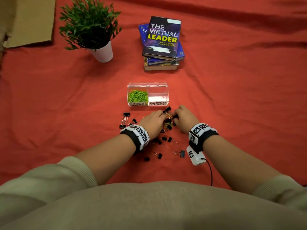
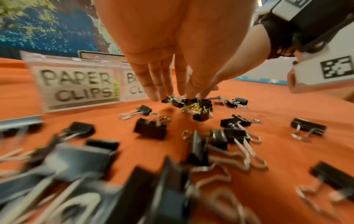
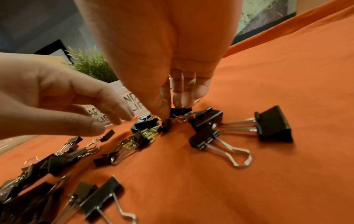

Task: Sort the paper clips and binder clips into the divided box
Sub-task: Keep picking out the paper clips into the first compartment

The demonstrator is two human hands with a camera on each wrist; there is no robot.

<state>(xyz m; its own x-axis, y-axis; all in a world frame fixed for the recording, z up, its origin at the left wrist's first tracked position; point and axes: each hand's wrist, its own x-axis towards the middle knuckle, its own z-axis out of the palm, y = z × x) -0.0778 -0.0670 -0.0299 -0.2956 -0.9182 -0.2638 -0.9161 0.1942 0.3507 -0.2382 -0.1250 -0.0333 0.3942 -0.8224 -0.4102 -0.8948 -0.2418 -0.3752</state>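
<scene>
Looking down from your head, both hands work the small heap of binder clips just in front of the divided box. Its paper-clip compartment holds green paper clips; the binder-clip compartment looks bare. More clips lie scattered on the red-covered table toward you.

From your left wrist, your left hand reaches down with fingers nearly straight, tips touching the heap, gripping nothing that I can see. A few yellow-green paper clips lie tangled among the black ones.

From your right wrist, your right hand pinches one small black clip between thumb and fingertips, low at the cloth.

You seem to be starting on the binder clips. Next, lift that clip free without dragging paper clips along, then drop it in the right-hand compartment.
</scene>
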